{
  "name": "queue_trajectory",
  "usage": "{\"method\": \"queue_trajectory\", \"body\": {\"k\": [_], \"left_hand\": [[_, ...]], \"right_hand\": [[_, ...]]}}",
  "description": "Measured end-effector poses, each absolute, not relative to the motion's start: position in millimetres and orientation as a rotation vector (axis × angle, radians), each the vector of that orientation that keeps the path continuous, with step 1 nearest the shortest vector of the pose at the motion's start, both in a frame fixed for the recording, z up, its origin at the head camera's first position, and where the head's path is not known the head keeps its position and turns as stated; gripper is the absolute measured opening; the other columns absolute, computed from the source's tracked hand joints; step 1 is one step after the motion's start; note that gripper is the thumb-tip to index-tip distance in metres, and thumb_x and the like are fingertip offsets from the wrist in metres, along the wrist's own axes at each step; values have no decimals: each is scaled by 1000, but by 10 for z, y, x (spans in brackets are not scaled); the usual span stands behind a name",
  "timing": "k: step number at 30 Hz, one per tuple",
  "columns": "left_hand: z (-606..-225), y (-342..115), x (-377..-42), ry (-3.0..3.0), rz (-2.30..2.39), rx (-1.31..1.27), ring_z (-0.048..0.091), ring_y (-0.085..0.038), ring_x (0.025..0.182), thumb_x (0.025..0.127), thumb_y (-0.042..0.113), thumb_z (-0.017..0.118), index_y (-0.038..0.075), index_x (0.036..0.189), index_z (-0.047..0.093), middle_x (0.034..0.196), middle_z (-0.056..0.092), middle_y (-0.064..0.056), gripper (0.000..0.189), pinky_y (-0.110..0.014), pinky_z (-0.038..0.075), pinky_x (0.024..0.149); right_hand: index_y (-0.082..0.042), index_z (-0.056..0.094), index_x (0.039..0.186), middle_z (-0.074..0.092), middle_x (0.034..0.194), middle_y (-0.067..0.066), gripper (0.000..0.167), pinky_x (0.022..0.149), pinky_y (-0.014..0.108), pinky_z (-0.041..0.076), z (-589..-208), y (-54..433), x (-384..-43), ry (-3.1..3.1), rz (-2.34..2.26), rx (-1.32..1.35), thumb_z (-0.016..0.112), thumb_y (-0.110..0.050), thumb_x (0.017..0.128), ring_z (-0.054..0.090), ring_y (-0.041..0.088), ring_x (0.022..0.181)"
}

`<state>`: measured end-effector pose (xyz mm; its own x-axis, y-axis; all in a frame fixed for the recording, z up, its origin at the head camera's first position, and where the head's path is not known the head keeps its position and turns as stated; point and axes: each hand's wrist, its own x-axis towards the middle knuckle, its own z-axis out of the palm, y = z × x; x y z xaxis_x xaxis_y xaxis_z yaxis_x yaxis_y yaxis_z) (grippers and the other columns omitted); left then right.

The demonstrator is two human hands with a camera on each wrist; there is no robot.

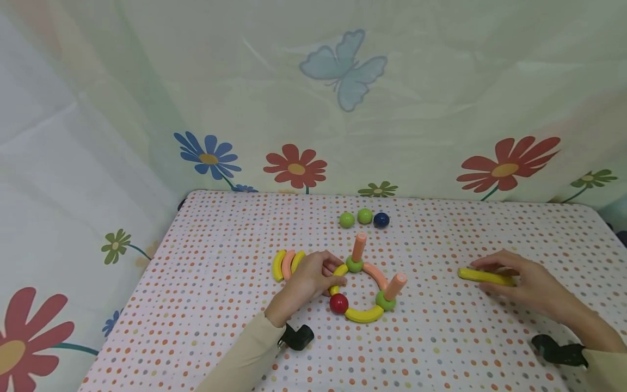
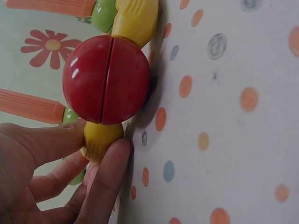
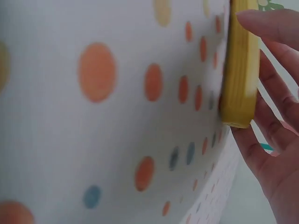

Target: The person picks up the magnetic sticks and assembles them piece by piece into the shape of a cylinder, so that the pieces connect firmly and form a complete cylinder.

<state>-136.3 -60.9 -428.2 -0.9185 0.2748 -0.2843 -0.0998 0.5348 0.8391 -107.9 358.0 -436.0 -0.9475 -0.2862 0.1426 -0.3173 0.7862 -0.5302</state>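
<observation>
My left hand [image 1: 307, 275] pinches a yellow curved rod [image 2: 99, 136] between thumb and fingers, right beside a red ball [image 1: 339, 304]. That rod is part of a ring lying on the table, together with a second yellow curved rod [image 1: 364, 315], a pink curved rod [image 1: 375, 275] and two green balls [image 1: 386, 301]. From each green ball a straight pink rod [image 1: 359, 247] stands up, one of them tilted. Off to the right, my right hand [image 1: 534, 280] holds a separate yellow rod [image 3: 240, 70] by thumb and fingers, low over or on the table.
Two loose green balls [image 1: 346, 220] and a dark blue ball [image 1: 381, 220] sit behind the ring. Left of it, partly behind my left hand, lie yellow and pink curved rods [image 1: 288, 265]. A dotted cloth [image 1: 220, 305] covers the table; a flowered curtain [image 1: 416, 109] hangs behind.
</observation>
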Motion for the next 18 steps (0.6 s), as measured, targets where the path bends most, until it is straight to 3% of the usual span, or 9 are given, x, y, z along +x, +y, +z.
{"method": "queue_trajectory", "body": {"k": [6,14,18], "left_hand": [[-4272,-599,-1356,2415,1326,148,57,-14,77,86,9,87,4,115,73,96,62,-2,32,-23,53,57],[-4293,-612,-1367,2399,1362,194,58,-13,75,88,6,86,1,116,72,95,62,-2,32,-23,55,56],[-4295,-620,-1366,2379,1384,196,58,-13,74,88,5,85,0,116,71,95,62,-3,31,-24,57,55]], "right_hand": [[-1,73,113,69,103,7,39,66,18,53,-4373,3558,-1099,-2971,816,490,87,6,78,52,-13,85],[3,74,111,66,91,-1,36,62,21,54,-4284,3522,-1143,-3012,761,497,88,4,78,52,-8,76],[3,74,109,69,94,3,35,62,21,54,-4259,3405,-1183,-2974,780,515,89,3,77,54,-8,78]]}}
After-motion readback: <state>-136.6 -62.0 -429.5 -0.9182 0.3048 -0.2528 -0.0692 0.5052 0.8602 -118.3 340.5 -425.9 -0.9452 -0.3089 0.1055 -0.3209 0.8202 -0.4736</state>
